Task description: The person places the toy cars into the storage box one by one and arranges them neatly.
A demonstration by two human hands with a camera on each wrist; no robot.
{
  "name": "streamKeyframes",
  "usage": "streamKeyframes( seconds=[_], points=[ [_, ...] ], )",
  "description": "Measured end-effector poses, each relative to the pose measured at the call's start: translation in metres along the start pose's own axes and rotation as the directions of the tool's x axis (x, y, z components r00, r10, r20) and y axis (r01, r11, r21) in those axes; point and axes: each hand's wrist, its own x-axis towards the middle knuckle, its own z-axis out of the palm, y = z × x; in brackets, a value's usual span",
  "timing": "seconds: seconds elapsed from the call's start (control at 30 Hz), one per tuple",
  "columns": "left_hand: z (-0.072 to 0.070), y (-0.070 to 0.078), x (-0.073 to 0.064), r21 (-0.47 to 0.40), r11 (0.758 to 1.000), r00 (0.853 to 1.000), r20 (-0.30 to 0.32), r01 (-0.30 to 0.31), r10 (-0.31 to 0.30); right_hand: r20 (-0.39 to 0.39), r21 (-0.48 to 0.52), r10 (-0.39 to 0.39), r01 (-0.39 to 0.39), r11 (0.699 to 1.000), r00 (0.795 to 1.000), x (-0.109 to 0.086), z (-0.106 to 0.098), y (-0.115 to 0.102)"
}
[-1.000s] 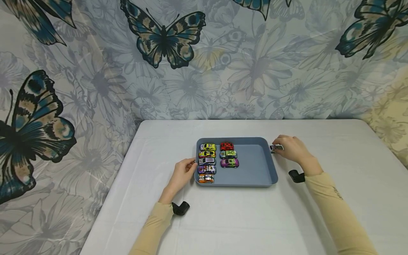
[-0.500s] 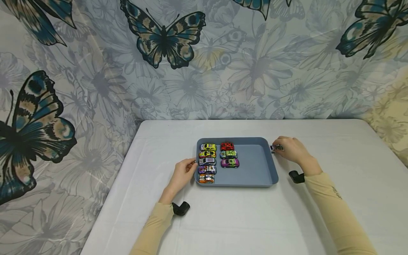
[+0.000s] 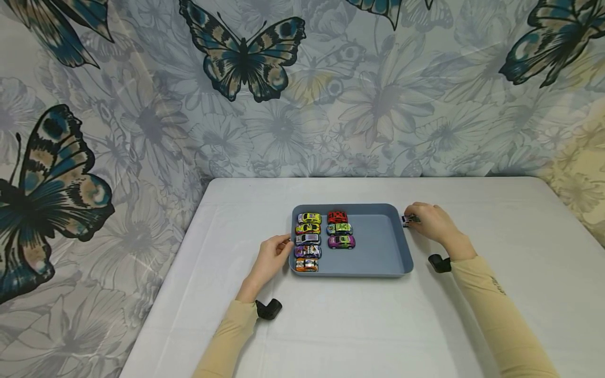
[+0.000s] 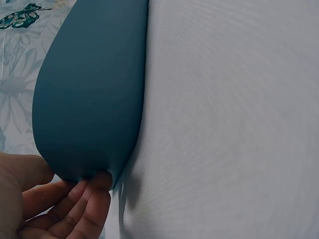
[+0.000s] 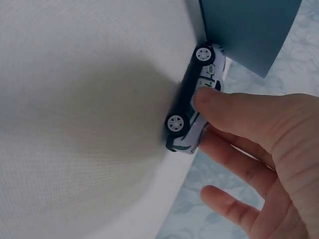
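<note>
A grey-blue tray (image 3: pixel 373 257) lies on the white-covered table with several small toy cars in it. My left hand (image 3: pixel 271 257) is at its left end. In the left wrist view the thumb is by the rim and the curled fingertips (image 4: pixel 102 179) press the outer wall, holding the tray. Just outside the tray's right end, my right hand (image 3: pixel 432 223) pinches a white toy car (image 5: pixel 182 132) between thumb and fingers. Its wheels face the white cloth and its far end is right by the tray wall; the hand partly hides it.
Within the tray, a column of several cars, with an orange one (image 3: pixel 306 265) at the front, runs along the left side. Beside it is a shorter column of a red car (image 3: pixel 337 217), a green car (image 3: pixel 339 229) and a purple car (image 3: pixel 341 242). Butterfly-patterned fabric (image 3: pixel 378 105) hangs behind the table.
The toy car in my right hand has turned slightly and shows less white, and that hand has shifted a little. My left hand and the cars in the tray have stayed put.
</note>
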Motion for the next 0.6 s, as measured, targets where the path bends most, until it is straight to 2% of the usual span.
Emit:
streamKeyframes(
  seconds=[0.6],
  points=[
    [-0.0006,0.001,-0.001,0.005,1.0,1.0,0.01,0.014,-0.014,-0.02,-0.016,-0.016,0.016,1.0,1.0,-0.0045,-0.0043,0.0013]
  ],
)
